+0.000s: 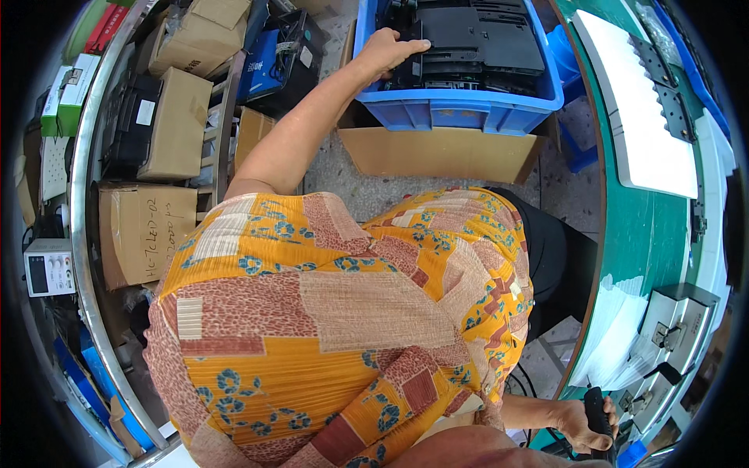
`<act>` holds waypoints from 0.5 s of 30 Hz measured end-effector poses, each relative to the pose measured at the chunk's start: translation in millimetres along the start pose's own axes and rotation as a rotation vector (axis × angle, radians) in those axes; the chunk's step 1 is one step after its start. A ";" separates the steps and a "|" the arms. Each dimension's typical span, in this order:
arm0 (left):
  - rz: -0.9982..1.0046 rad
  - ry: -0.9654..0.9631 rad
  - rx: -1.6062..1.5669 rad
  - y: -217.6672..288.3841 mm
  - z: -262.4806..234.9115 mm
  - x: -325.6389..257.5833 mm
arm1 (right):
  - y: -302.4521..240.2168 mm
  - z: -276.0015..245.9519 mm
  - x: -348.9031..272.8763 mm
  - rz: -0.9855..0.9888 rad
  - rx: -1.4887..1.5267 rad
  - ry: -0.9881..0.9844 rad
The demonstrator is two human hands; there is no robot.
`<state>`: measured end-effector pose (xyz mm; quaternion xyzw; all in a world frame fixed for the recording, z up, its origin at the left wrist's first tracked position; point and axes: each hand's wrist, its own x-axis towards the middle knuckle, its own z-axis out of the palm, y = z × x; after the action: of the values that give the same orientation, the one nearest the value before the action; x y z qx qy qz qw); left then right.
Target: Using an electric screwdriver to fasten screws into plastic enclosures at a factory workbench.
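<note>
The left hand (pixel 390 53) reaches into a blue rectangular plastic bin (pixel 468 115), where flat black moulded plastic parts (pixel 451 51) lie stacked. Its thumb stretches along a part near the bin's left side; the other fingers are partly hidden, so I cannot tell whether they clamp it. A secure hold on one part's solid edge, lifted straight clear of its neighbours, should avoid snagging or scraping. The right hand (pixel 581 425), above the green table (pixel 647 234), has its fingers wrapped around a slim black rod-shaped handle (pixel 597 417); keeping that handle well away from the translucent white sheets (pixel 612 335) seems wise.

As for writing, a brown cardboard box (pixel 144 234) bears dark handwriting, a glossy blue box (pixel 261 66) has pale print, and a small white control unit (pixel 51 269) carries markings too small to read.
</note>
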<state>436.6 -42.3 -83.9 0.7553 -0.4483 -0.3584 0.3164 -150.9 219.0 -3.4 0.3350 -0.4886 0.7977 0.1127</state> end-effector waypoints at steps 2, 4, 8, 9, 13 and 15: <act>0.037 0.041 -0.026 -2.8 5.6 3.8 | -0.1 1.8 -0.7 0.009 0.002 0.015; 0.074 0.076 -0.053 -5.4 8.8 7.3 | -1.2 2.6 -0.1 -0.016 -0.014 0.004; 0.167 0.092 0.176 15.4 9.1 22.0 | -4.0 -13.1 -5.4 -0.028 -0.085 0.029; 0.227 0.110 0.403 31.6 7.4 23.5 | -3.4 -15.8 -4.9 -0.064 -0.101 0.062; 0.520 0.333 0.448 75.5 -1.4 -32.0 | 4.1 -15.7 -0.2 0.278 0.244 0.020; 0.613 0.215 0.317 108.7 22.5 -36.1 | 0.5 -7.6 -8.2 0.209 0.186 0.000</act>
<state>356.8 -56.4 0.0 0.6588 -0.6682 -0.0913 0.3334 -148.3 226.4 -11.2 0.2914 -0.4446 0.8470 -0.0024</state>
